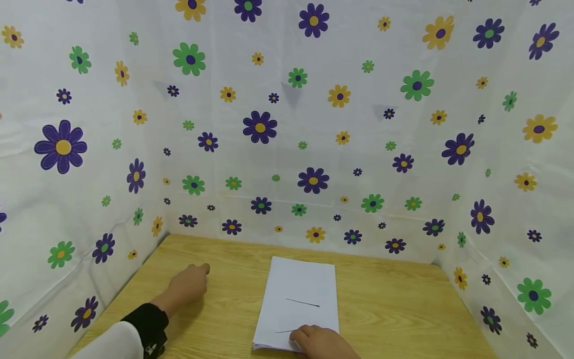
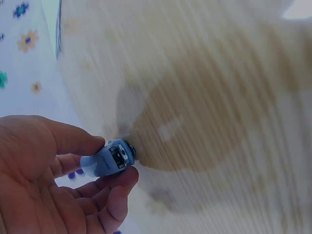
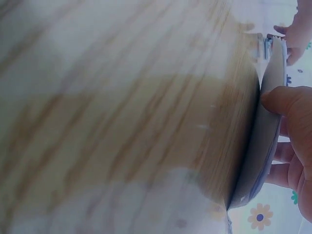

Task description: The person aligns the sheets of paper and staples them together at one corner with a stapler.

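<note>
My left hand is held out over the left part of the table. In the left wrist view, its thumb and fingers pinch a small blue stapler, seen nearly end-on with a dark slot and a metal part; in the head view the hand hides it. A stack of white paper lies in front of me, two thin dark lines on its top sheet. At the stack's near right corner, my right hand grips the edge. The right wrist view has the thumb on the sheets' edge and the other fingers behind.
The wooden table extends on both sides of the paper. White cloth with purple, green and yellow flowers encloses the table at the back, left and right. A black cuff is around the left wrist.
</note>
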Motion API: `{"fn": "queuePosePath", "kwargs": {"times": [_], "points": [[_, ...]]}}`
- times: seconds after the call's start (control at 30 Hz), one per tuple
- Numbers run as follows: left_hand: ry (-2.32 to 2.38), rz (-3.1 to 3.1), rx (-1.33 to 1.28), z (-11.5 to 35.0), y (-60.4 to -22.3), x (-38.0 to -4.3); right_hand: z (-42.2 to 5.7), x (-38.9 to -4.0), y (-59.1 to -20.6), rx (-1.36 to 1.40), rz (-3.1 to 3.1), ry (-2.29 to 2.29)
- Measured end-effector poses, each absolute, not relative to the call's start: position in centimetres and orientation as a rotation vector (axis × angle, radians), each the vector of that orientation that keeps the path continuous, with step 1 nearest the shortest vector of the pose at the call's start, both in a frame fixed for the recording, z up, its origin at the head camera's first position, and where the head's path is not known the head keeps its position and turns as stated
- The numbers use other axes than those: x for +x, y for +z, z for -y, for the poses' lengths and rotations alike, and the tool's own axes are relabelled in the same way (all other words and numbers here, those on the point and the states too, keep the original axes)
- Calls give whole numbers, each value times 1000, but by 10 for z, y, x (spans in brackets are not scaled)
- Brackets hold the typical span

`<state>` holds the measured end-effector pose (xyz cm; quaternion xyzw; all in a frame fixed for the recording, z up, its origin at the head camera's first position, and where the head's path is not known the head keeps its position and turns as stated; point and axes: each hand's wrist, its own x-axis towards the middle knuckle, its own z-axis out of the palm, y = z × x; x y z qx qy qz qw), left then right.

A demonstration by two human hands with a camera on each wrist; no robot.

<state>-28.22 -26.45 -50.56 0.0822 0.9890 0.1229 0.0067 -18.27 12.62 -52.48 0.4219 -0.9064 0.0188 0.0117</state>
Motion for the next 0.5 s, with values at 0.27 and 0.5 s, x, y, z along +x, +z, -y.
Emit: {"fn": "queuePosePath", "kwargs": {"times": [0.27, 0.5], "points": [[441, -3030, 367, 215, -512, -268, -126, -185, -523, 1292, 2883, 115], [616, -2925, 462, 190, -508, -255, -119, -183, -520, 1133, 2977, 260]]}}
